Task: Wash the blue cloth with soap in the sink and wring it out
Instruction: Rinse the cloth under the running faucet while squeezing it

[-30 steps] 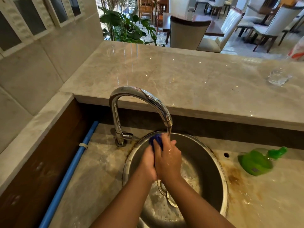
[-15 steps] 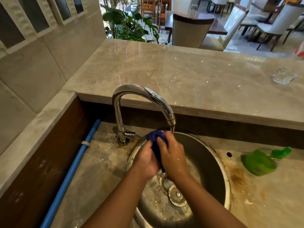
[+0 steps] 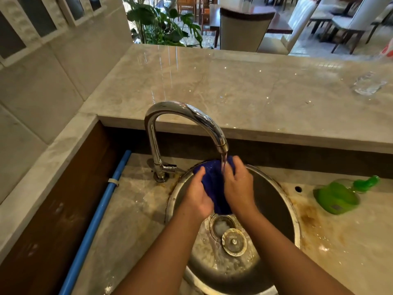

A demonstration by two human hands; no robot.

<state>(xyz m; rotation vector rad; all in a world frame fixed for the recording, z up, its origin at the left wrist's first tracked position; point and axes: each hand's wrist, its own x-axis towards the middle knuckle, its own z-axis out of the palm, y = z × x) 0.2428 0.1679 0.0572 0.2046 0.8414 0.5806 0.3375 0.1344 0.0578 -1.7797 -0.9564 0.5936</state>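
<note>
Both hands grip the dark blue wet cloth (image 3: 212, 184). The left hand (image 3: 196, 194) has its fingers curled round the cloth's left edge, and the right hand (image 3: 238, 186) pinches the right edge with its fingers closed over the top corner. Half a second ago the cloth was a tight wad pressed between the two hands. Now the hands have drawn slightly apart, and the cloth hangs spread between them with its lower end drooping toward the drain opening (image 3: 222, 224).

The thin stream of water (image 3: 223, 162) from the curved chrome faucet (image 3: 185, 109) falls onto the top of the cloth, just beside the right fingers. All this is held above the far half of the round stainless steel sink (image 3: 295, 220). In the wet bowl, a round metal drain stopper (image 3: 234, 242) lies beside the opening.

The sink is set in a wet, rust-stained marble worktop (image 3: 131, 209). On it, to the right, a green plastic soap bottle (image 3: 336, 196) lies on its side, well apart from the hands. A blue pipe (image 3: 95, 220) runs along the left edge. Behind the faucet rises a higher polished marble counter (image 3: 234, 86) bearing a clear glass (image 3: 369, 85) at far right. Beyond that are a leafy green plant (image 3: 161, 24) and upholstered dining chairs (image 3: 244, 28). A tiled wall (image 3: 42, 81) closes the left side. The right half of the bowl is open.
</note>
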